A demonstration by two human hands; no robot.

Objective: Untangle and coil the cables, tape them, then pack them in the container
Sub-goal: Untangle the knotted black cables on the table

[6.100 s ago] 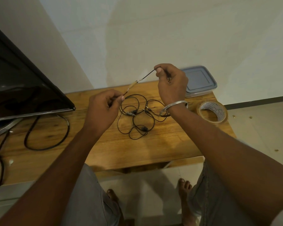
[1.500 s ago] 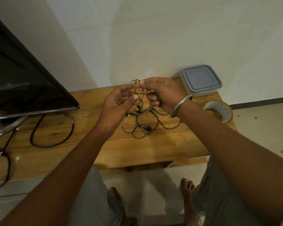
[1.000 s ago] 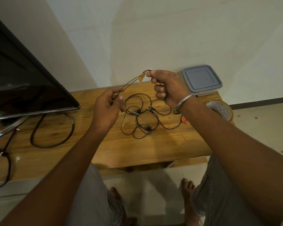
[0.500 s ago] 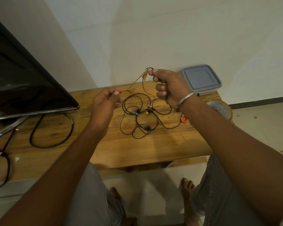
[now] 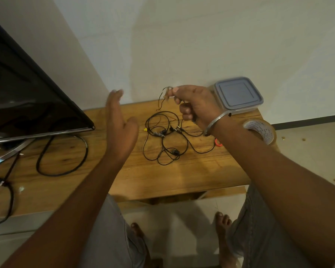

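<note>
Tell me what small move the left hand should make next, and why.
Probably the left hand should reach to the thin black cable and pinch it below the right hand. The left hand is open and empty, the right pinches one end, and the rest lies tangled on the wooden table.

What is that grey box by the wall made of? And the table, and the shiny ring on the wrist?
The box looks like plastic: a matte blue-grey lid over a cloudy, see-through base. The table looks like wood, smooth and slightly glossy, with grain streaks and dark knots. The ring on the wrist is probably metal: thin, silvery and glinting.
</note>
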